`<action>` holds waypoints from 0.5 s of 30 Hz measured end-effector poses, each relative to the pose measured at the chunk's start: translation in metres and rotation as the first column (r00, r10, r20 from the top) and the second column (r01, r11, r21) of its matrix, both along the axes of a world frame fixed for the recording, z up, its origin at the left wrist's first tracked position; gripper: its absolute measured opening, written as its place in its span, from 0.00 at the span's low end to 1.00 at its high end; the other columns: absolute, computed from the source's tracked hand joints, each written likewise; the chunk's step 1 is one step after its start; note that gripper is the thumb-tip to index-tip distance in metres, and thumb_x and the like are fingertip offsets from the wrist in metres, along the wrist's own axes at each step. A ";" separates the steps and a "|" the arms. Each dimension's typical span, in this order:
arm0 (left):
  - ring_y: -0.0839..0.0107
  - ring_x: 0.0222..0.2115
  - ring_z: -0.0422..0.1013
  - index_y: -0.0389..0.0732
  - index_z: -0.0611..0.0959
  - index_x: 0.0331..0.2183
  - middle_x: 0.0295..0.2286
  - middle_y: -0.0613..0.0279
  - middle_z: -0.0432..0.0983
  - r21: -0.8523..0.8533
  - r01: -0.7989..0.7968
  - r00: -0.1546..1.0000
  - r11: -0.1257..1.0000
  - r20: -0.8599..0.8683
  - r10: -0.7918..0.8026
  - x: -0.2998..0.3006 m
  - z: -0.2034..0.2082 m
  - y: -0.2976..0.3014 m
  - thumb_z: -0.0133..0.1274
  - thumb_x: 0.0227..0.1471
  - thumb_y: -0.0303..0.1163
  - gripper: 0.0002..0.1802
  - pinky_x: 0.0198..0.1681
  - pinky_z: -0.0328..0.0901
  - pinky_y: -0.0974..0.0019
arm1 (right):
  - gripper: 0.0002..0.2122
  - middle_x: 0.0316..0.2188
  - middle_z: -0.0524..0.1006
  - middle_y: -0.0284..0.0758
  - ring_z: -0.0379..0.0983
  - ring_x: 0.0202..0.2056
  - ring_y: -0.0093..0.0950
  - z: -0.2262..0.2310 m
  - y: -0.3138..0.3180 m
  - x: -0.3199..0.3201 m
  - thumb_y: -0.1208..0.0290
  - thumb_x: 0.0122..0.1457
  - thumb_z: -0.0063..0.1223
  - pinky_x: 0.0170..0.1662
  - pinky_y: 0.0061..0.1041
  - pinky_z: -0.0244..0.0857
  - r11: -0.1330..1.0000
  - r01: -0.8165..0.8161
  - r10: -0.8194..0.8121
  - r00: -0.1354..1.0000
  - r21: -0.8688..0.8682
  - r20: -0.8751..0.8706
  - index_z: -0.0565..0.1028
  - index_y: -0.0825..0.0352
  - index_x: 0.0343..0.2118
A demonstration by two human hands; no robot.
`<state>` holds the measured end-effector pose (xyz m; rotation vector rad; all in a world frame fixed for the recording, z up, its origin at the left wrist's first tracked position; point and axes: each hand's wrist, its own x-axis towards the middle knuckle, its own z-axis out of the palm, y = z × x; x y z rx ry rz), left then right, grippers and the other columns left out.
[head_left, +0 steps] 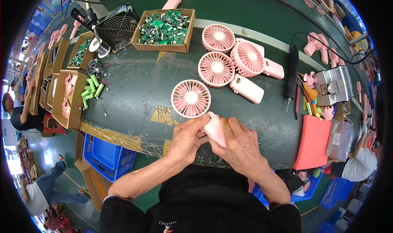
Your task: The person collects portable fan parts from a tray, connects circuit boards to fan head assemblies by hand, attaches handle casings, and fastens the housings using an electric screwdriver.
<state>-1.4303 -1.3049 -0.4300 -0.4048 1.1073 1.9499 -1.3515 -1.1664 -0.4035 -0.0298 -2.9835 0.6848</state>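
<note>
I hold a pink handheld fan (199,110) at the near edge of the green table (139,89). Its round grille head lies flat on the table, face up, and its handle runs from the head toward me and to my right, so the long axis slants from upper left to lower right, head pointing away from me.

My left hand (186,139) grips the handle from the left, fingers curled up near the neck just under the grille. My right hand (241,145) clamps the lower part of the handle from the right (the handle's end is hidden under my fingers). Both hands are close together, touching or nearly so around the handle.

Beyond the fan lie three more pink fans (233,59) in a cluster. A cardboard box of green circuit boards (163,28) sits further back, and a black electric screwdriver (292,71) lies to the right.
</note>
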 end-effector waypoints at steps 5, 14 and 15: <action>0.68 0.40 0.74 0.33 0.77 0.42 0.39 0.56 0.77 -0.032 -0.004 1.000 0.999 -0.001 0.004 0.001 0.000 0.002 0.54 0.55 0.35 0.17 0.44 0.70 0.63 | 0.19 0.29 0.68 0.38 0.73 0.30 0.34 -0.003 -0.001 0.000 0.66 0.46 0.63 0.26 0.34 0.66 1.000 0.003 -0.003 1.000 0.024 -0.030 0.71 0.73 0.38; 0.67 0.39 0.75 0.33 0.78 0.43 0.39 0.56 0.77 -0.030 -0.009 1.000 0.999 -0.020 0.008 0.005 -0.002 0.001 0.54 0.55 0.34 0.17 0.43 0.70 0.63 | 0.17 0.29 0.67 0.38 0.73 0.26 0.36 -0.003 0.000 0.001 0.65 0.45 0.63 0.26 0.33 0.66 1.000 0.011 -0.011 0.999 0.002 -0.041 0.72 0.72 0.33; 0.67 0.39 0.75 0.33 0.78 0.43 0.39 0.56 0.77 -0.033 -0.011 1.000 0.999 -0.019 0.010 0.005 -0.003 0.001 0.54 0.55 0.34 0.17 0.43 0.70 0.63 | 0.17 0.29 0.67 0.38 0.73 0.26 0.36 -0.001 0.000 0.001 0.65 0.45 0.63 0.26 0.33 0.66 1.000 0.008 -0.008 0.999 -0.001 -0.041 0.72 0.72 0.33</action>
